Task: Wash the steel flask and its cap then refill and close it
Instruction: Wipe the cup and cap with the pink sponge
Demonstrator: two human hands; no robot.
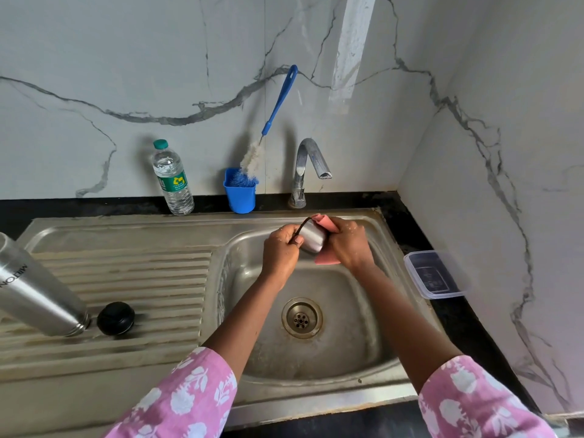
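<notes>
Over the sink basin (316,352), my left hand (279,252) grips a small steel cap cup (313,239) by its dark strap. My right hand (347,243) holds a pink cloth (325,223) wrapped against the cup's far side. The steel flask (34,290) lies upside down and tilted on the ribbed draining board at the left, mouth down. Beside its mouth sits a round black stopper (115,318).
A tap (308,165) stands behind the basin, with no water running. A blue holder (240,192) with a long blue-handled bottle brush and a plastic water bottle (173,180) stand at the wall. A lidded clear plastic box (434,275) sits on the black counter at the right.
</notes>
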